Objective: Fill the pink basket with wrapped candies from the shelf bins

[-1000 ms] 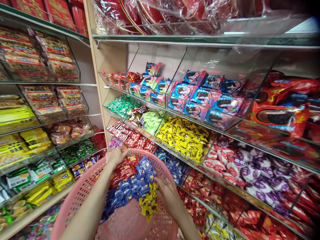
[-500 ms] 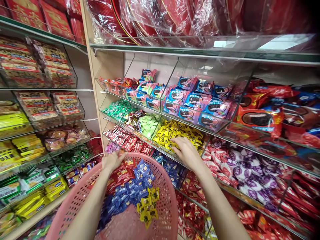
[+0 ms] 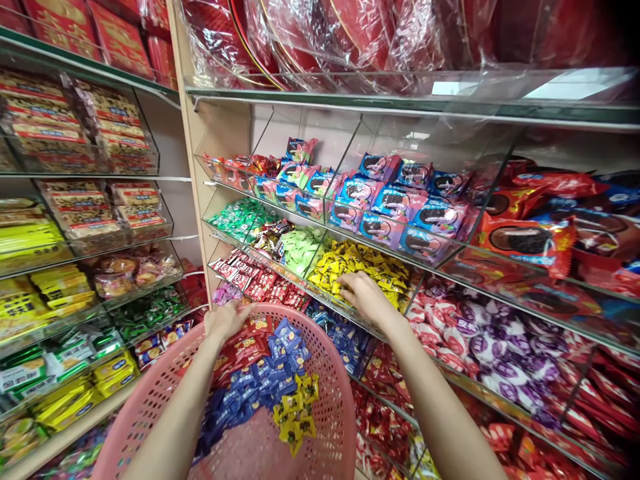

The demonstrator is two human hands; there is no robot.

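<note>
My left hand (image 3: pixel 226 319) grips the far rim of a pink perforated basket (image 3: pixel 150 400). Inside the basket lie red, blue (image 3: pixel 265 377) and yellow wrapped sweets (image 3: pixel 296 417). My right hand (image 3: pixel 367 297) reaches into the clear bin of yellow wrapped sweets (image 3: pixel 380 267) on the shelf, its fingers curled down into the pile. What those fingers hold is hidden among the wrappers.
Clear slanted bins hold green sweets (image 3: pixel 297 247), red packets (image 3: pixel 260 283), blue biscuit packs (image 3: pixel 400 207) and purple-and-white sweets (image 3: pixel 490 340). A wooden upright (image 3: pixel 193 173) divides this rack from the left shelves of boxed snacks (image 3: pixel 75 133). Red wrapped trays (image 3: pixel 325 33) sit on top.
My right hand left the basket, where it dropped yellow sweets, rose to the yellow bin and now digs in further left. My left hand stays on the rim.
</note>
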